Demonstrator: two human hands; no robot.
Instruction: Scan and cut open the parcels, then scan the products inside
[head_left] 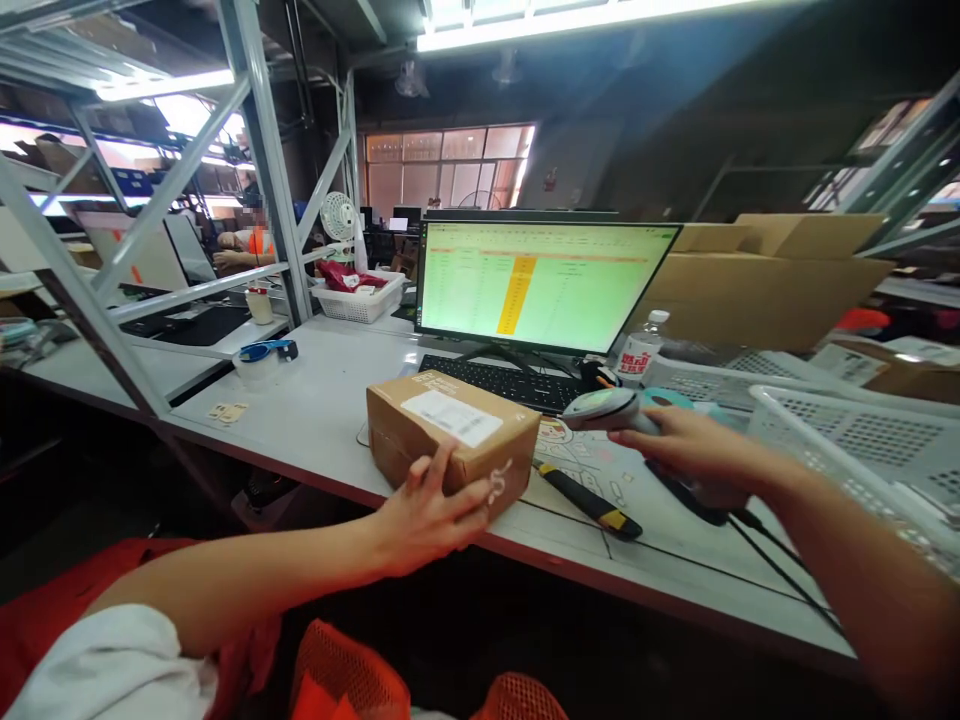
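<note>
A brown cardboard box [420, 440] with a white shipping label [454, 417] on top sits at the front edge of the desk. My left hand [439, 505] grips its near corner, one finger reaching up to the top edge and the others along the side. In my right hand [690, 450] is a grey barcode scanner [602, 408], its head pointing left toward the box, with a gap between them. Part of the scanner's handle is hidden by my fingers. A black and yellow utility knife [589, 500] lies between the box and my right hand.
Behind the box stand a keyboard [502, 380] and a lit monitor [532, 290]. A water bottle [639, 345] and white plastic baskets [847, 430] are at the right. A tape roll [259, 368] lies at the left, near a metal rack post [262, 150]. Cables trail from the right.
</note>
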